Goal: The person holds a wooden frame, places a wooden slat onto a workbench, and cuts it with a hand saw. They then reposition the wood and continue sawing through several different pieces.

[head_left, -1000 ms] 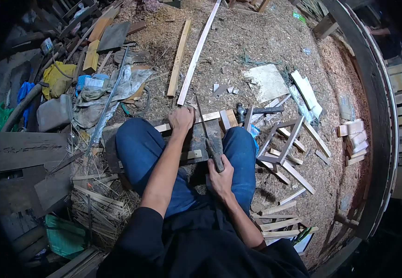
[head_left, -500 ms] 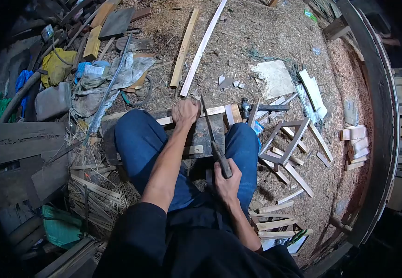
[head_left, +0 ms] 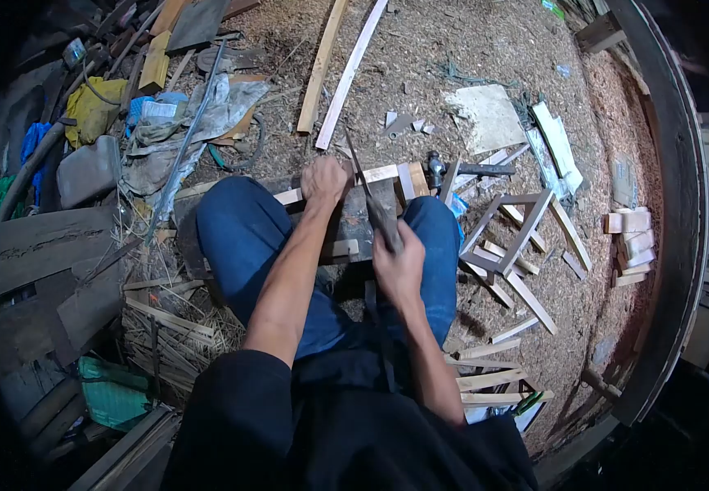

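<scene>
My right hand (head_left: 399,266) is wrapped round the dark handle of a saw (head_left: 380,214), between my knees. The narrow saw blade points up and away, crossing a pale wooden strip (head_left: 381,173). That strip lies across a dark wooden block (head_left: 358,221) in front of my knees. My left hand (head_left: 324,180) is closed over the strip just left of the blade. A small piece of wood (head_left: 342,248) lies at the block's near edge.
A hammer (head_left: 485,169) lies beyond my right knee, beside a wooden frame (head_left: 526,233). Two long strips (head_left: 353,74) stretch away ahead. Stacked wood pieces (head_left: 632,241) are at the right, a yellow cloth (head_left: 93,114) at the left.
My right hand and the saw have moved forward, away from my body, so the handle is closer to the strip. My left hand stays on the strip. The view has shifted slightly.
</scene>
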{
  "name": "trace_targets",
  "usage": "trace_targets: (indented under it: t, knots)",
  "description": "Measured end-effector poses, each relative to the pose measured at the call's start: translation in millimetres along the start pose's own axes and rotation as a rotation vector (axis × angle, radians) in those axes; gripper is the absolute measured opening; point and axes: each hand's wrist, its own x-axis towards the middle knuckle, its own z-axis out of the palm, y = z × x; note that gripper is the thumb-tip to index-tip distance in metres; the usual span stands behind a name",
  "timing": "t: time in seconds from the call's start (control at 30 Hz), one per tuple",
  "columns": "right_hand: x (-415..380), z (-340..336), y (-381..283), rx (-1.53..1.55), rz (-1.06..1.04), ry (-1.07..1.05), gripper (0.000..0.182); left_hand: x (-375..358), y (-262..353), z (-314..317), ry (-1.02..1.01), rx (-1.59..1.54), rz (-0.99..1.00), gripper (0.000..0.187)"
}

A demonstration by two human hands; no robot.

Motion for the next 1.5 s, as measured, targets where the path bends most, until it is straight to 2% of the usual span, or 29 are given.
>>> trace_targets:
  t: [0.1, 0.17, 0.23, 0.27, 0.3, 0.37, 0.43, 0.47, 0.57, 0.63, 0.7, 0.77, 0.83, 0.87, 0.9, 0.97, 1.03, 1.07, 1.17, 1.2, 1.37, 1.43, 1.5]
  knots:
    - [19, 3, -5, 0.013, -0.020, 0.001, 0.015, 7, 10, -5, 0.019, 0.001, -0.026, 0.045]
    - [7, 0, -8, 0.050, -0.012, -0.001, 0.014, 2, 12, -9, 0.010, 0.003, -0.110, 0.045]
    - [-18, -6, -8, 0.023, -0.036, 0.021, 0.014, 11, 9, -5, 0.027, 0.027, -0.110, 0.045]
    - [-34, -15, -8, 0.041, -0.022, 0.017, 0.013, 17, 7, -1, 0.013, 0.011, -0.119, 0.045]
    - [-46, -27, -12, -0.012, 0.086, -0.027, 0.012, 12, 6, 2, -0.019, 0.000, -0.132, 0.045]
    - [-46, -30, 1, -0.015, 0.101, -0.034, 0.012, 9, 4, 3, -0.025, 0.041, -0.110, 0.045]
    - [-15, -14, 10, 0.063, -0.103, 0.042, 0.014, 3, 3, 1, -0.013, 0.007, 0.010, 0.051]
    - [0, -4, 13, 0.015, 0.001, -0.026, 0.015, 0, 5, -5, -0.035, 0.024, 0.006, 0.052]
    - [10, 16, 12, 0.033, -0.083, 0.044, 0.016, 6, 4, 0, -0.006, 0.003, -0.052, 0.051]
    - [-6, 11, 8, 0.064, -0.042, 0.044, 0.015, 1, 10, -7, -0.001, 0.015, -0.064, 0.051]
    - [-22, 0, -2, 0.060, -0.093, 0.032, 0.013, 8, 10, -13, 0.013, 0.027, -0.078, 0.052]
    - [-51, -17, 3, 0.035, 0.122, -0.013, 0.013, 8, 10, -2, -0.022, 0.000, -0.105, 0.051]
    - [-38, -11, 7, 0.086, 0.075, 0.038, 0.014, 17, 7, 2, -0.021, 0.023, -0.100, 0.047]
    - [-25, -7, 4, 0.039, 0.006, 0.054, 0.014, 24, -7, 24, 0.006, 0.014, -0.085, 0.044]
    - [-19, -5, 1, -0.007, -0.063, 0.065, 0.014, 19, -7, 21, 0.034, 0.007, -0.075, 0.041]
    - [-18, -15, 13, -0.018, -0.024, 0.064, 0.014, 8, -1, 15, 0.002, -0.011, -0.075, 0.041]
    - [-8, -32, 31, 0.089, 0.016, -0.054, 0.016, 7, 8, -5, -0.047, 0.004, -0.073, 0.039]
    - [-7, -37, 32, 0.011, 0.020, -0.099, 0.016, 9, 10, -10, -0.030, 0.008, -0.064, 0.039]
    - [-18, -31, 25, -0.005, 0.009, -0.082, 0.015, 5, 12, -5, 0.018, 0.033, -0.118, 0.043]
    - [-24, -26, 26, 0.022, -0.068, -0.038, 0.015, 4, 10, -5, 0.025, 0.016, -0.119, 0.041]
    - [-33, -21, 28, 0.058, -0.036, 0.001, 0.017, -4, 1, -5, 0.168, -0.082, 0.019, 0.037]
    - [-33, -19, 29, 0.050, -0.045, 0.002, 0.017, -9, 2, -17, 0.306, -0.172, 0.308, 0.035]
    - [-32, -19, 31, 0.071, -0.044, 0.038, 0.017, -16, 3, -27, 0.266, -0.174, 0.286, 0.033]
